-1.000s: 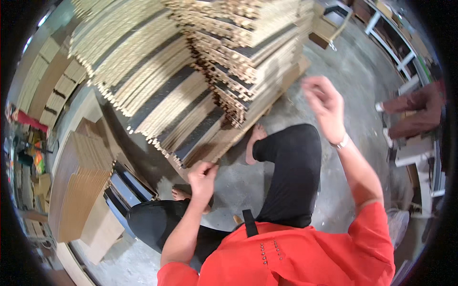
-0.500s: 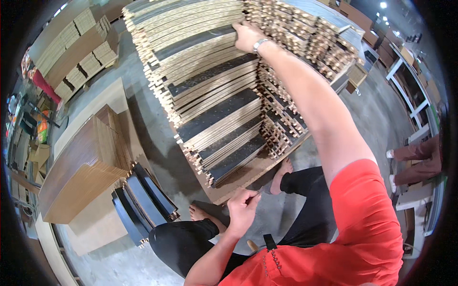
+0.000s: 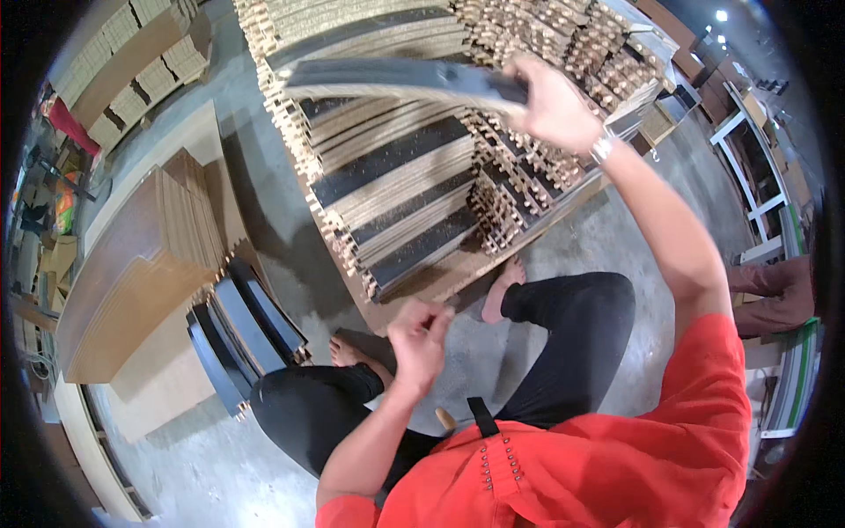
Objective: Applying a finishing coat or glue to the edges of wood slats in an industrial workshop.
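My right hand (image 3: pixel 554 106) is closed round the right end of a curved wooden slat (image 3: pixel 396 77), dark on its face and pale along its lower edge. The slat is held sideways above a big stack of similar curved slats (image 3: pixel 392 172), black-faced and pale wood, with peg-like ends sticking out at the sides. My left hand (image 3: pixel 417 345) is closed in front of my body, apart from the stack. A small greyish thing seems to show at its fingertips, too blurred to name.
The stack rests on a flat brown board (image 3: pixel 440 286). To my left stand curved brown panels (image 3: pixel 132 273) and a small pile of dark curved slats (image 3: pixel 251 308). More stacks (image 3: pixel 132 88) are at the far left. A person's trouser legs (image 3: pixel 775 295) show at the right.
My right hand has lifted a curved slat off the stack and moved right and toward me with it. The left hand has stayed closed, shifting slightly up and left in the picture.
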`<state>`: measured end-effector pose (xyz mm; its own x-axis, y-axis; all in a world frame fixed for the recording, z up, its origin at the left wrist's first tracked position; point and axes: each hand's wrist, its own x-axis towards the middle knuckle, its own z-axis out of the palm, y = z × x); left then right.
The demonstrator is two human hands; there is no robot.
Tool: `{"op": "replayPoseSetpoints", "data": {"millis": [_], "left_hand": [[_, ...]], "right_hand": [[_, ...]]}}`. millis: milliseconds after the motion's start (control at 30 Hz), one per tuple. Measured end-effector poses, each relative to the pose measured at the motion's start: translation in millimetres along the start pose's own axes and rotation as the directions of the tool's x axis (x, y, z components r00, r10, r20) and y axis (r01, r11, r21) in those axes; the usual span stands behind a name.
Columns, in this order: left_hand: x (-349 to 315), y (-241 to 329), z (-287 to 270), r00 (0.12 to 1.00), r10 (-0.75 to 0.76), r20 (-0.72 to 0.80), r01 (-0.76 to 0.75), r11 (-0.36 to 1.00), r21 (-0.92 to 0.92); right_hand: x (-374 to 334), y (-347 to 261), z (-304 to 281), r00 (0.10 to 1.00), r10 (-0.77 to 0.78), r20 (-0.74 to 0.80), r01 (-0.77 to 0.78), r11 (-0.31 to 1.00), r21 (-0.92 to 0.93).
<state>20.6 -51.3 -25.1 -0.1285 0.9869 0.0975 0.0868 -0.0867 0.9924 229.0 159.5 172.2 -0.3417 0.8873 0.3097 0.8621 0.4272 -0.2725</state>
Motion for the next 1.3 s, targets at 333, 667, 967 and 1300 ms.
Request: {"op": "replayPoseSetpoints", "data": {"millis": [333,667,967,1300], "left_hand": [[32.8,-29.0,-25.4,0.961,-0.053,-0.27,0.01,0.988,-0.156],[62.1,-77.6,-0.9,0.992,0.085,-0.091,-0.024,0.846,0.533],[105.0,-133.1,0.7,0.999,0.034,0.004,-0.023,0.585,0.811],[-11.8,-105.4,64.3,0.863,0.195,0.467,-0.452,0.711,0.538]], "right_hand": [[-243.3,-3.7,111.6,0.865,0.427,0.263,-0.489,0.835,0.251],[-287.5,-31.8,190.9,0.821,0.491,0.292,-0.55,0.816,0.177],[-289.6,-46.7,213.7,0.75,0.503,0.429,-0.648,0.69,0.323],[-308.5,-34.1,235.9,0.705,0.556,0.44,-0.709,0.561,0.427]]}}
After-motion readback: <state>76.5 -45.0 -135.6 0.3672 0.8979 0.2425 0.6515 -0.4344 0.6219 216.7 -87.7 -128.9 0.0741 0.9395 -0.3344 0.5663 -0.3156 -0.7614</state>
